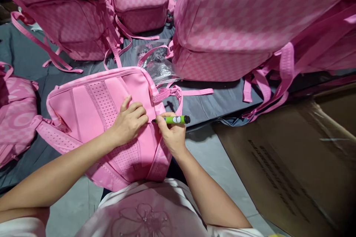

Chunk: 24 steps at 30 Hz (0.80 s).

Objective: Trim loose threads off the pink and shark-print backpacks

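A pink backpack lies tilted in front of me, its padded back panel and mesh strips facing up. My left hand presses on this panel with bent fingers, gathered against the fabric. Just to its right, my right hand grips a green marker pen between thumb and fingers. The pen's dark tip points left and meets the panel near its right edge, close to my left fingertips; its black end sticks out to the right. A shoulder strap hangs off the backpack's left side.
More pink checkered backpacks stand at the back, including a large one at right and another at left. Crumpled clear plastic lies on the dark table cover. A cardboard box stands at right.
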### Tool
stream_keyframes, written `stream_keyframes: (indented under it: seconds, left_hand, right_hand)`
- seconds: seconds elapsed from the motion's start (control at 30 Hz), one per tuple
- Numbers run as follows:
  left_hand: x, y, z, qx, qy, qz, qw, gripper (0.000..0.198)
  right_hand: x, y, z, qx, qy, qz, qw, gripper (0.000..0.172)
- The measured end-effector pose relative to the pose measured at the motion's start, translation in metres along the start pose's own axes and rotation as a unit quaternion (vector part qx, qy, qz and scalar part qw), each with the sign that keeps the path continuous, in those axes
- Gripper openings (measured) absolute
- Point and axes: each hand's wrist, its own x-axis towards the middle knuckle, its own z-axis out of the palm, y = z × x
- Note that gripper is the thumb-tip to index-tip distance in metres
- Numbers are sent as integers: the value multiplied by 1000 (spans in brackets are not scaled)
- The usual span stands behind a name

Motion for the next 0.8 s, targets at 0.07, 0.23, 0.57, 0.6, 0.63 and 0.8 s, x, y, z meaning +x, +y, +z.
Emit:
stream_keyframes:
  seconds: [0.07, 0.23, 0.57, 0.6, 0.63, 0.8]
  left_hand:
    - [-2, 0, 1, -1, 16, 5, 1000, 12]
    - [-2, 0, 3, 0, 25, 1, 1000, 15]
    - [-2, 1, 5, 10, 25, -7, 1000, 18]
    - [-3, 1, 5, 10, 20, -8, 1000, 18]
    - [-3, 1, 5, 9, 16, -9, 1000, 18]
    - [-3, 1, 6, 11, 16, -14, 1000, 21]
  right_hand:
    - [-1, 0, -1, -25, -15, -14, 999, 20]
    - [-3, 3, -1, -45, -25, -20, 998, 20]
    - [-2, 1, 4, -71, -16, -22, 997, 22]
    - [-2, 1, 4, -77, -6, -17, 997, 22]
    - [-2, 2, 4, -79, 0, -11, 997, 22]
    - [-3, 2, 4, -78, -19, -2, 997, 23]
